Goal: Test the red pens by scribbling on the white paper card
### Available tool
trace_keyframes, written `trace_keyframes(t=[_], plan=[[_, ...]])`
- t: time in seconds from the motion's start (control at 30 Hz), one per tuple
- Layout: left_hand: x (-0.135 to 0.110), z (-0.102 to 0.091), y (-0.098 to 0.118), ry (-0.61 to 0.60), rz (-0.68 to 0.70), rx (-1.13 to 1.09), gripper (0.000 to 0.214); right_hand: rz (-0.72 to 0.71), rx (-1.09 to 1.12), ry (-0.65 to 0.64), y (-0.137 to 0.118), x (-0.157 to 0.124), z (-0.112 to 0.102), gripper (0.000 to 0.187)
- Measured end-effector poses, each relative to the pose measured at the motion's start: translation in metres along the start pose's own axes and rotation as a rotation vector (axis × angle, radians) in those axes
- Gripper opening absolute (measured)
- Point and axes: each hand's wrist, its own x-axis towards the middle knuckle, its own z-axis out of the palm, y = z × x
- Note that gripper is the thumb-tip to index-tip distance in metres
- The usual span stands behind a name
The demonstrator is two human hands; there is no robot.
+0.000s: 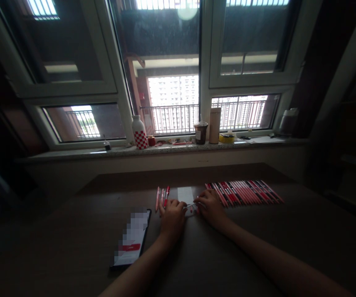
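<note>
My left hand point(172, 216) and my right hand point(211, 207) face each other low over the table, fingertips closed in a pinch. A thin pale stick point(190, 204) runs between them, held at both ends; it looks like a pen part, too small to be sure. Just below it lie small pink pieces point(191, 209), partly hidden by my fingers. Behind the hands is a pale flat rectangular sheet point(185, 194). Several pink and red pens point(157, 200) lie beside my left hand. A long row of pink, red and black pens point(242, 193) lies side by side beyond my right hand.
A phone point(131, 239) with a lit screen lies left of my left forearm on the dark table point(82, 231). On the windowsill point(119, 153) stand a red-checked bottle point(140, 134), a brown cup point(200, 134), a tan flask point(214, 126) and a yellow tape roll point(226, 138).
</note>
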Motion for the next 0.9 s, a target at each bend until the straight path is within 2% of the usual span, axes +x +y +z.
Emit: trace_keyframes(t=[0.27,0.47,0.9], plan=[[0.0007,0.0017,0.0005,0.022,-0.001,0.001,0.018,-0.006,-0.010,0.014,0.0019,0.0000,0.0016,0.015],[-0.0001,-0.0004,0.0027,0.045,-0.028,0.006,0.021,0.040,-0.034,0.040,0.0054,0.0001,0.0039,0.030],[-0.0010,0.0025,0.0019,0.031,-0.031,0.028,0.017,0.059,-0.045,0.011,0.0010,0.0007,0.0000,0.022]])
